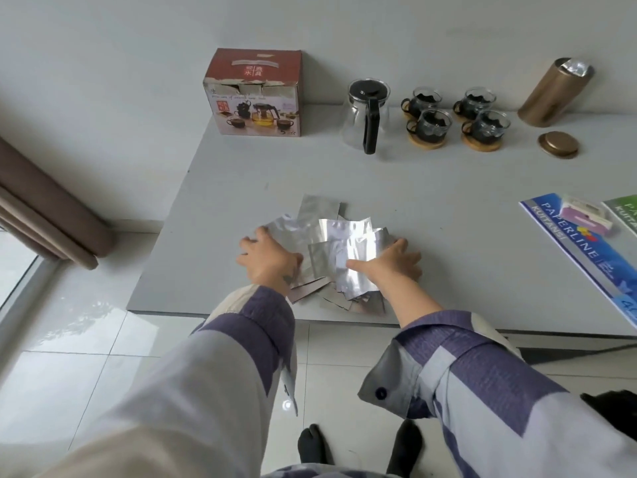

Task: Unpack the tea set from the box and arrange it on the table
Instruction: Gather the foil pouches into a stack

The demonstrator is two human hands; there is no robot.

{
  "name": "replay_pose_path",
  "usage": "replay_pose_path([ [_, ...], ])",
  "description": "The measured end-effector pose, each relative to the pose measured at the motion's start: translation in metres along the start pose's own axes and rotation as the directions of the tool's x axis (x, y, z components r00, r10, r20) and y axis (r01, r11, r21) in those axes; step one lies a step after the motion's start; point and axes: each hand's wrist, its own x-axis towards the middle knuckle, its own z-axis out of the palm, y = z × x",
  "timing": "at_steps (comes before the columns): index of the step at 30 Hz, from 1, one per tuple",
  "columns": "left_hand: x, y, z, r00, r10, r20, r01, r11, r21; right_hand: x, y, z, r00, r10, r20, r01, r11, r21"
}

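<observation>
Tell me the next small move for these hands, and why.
Probably draw both hands together to bunch the foil packets into one stack: the left hand and right hand already flank the loose, overlapping pile, while teapot and cups stand arranged.

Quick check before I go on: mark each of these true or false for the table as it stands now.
1. Both hands rest on the pile of foil packets. True: left hand, right hand.
2. The glass teapot is in the box. False: it stands on the table, right of the box.
3. Four glass cups sit on wooden coasters. True.
4. The gold tin is capped. False: its lid lies beside it.
5. The receipt books lie at the table's left edge. False: the right.
</observation>
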Motion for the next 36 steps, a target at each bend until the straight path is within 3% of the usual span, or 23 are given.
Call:
replay_pose_path([
  [3, 0.003, 0.003, -0.002, 0.995, -0.102, 0.022, 0.104, 0.982, -0.159, 0.002, 0.002, 0.004, 1.0, -0.011, 0.028, 0.007, 0.986, 0.164],
  [6, 0.007, 0.007, 0.002, 0.983, -0.095, 0.158, 0.143, 0.934, -0.327, 0.001, 0.003, 0.003, 0.997, -0.042, 0.072, 0.026, 0.975, 0.22],
  [10, 0.007, 0.008, 0.017, 0.985, 0.025, 0.173, -0.012, 0.997, -0.074, -0.002, 0.001, 0.003, 0.99, -0.118, 0.078, 0.119, 0.993, -0.017],
  [12, 0.008, 0.007, 0.024, 0.987, 0.049, 0.155, -0.054, 0.998, 0.032, -0.004, -0.002, 0.004, 0.999, -0.013, 0.038, 0.016, 0.997, -0.071],
  [14, 0.001, 0.009, 0.022, 0.988, 0.062, 0.141, -0.073, 0.995, 0.074, -0.005, -0.004, 0.005, 0.998, 0.054, 0.027, -0.054, 0.998, -0.015],
  [17, -0.007, 0.012, 0.016, 0.988, 0.067, 0.14, -0.078, 0.994, 0.07, -0.007, -0.002, 0.006, 0.999, -0.002, 0.041, -0.002, 0.995, 0.1],
  [23, -0.008, 0.01, 0.015, 0.982, 0.058, 0.177, -0.043, 0.995, -0.088, -0.008, -0.002, 0.003, 0.991, -0.049, 0.123, 0.009, 0.95, 0.312],
  [28, -0.011, 0.006, 0.011, 0.972, 0.092, 0.218, -0.059, 0.986, -0.154, -0.006, 0.008, 0.009, 0.989, -0.054, 0.135, 0.0, 0.928, 0.372],
  [36, -0.026, 0.026, 0.002, 0.958, 0.196, 0.207, -0.112, 0.927, -0.358, 0.011, 0.017, -0.011, 0.969, -0.012, 0.248, -0.153, 0.756, 0.637],
])
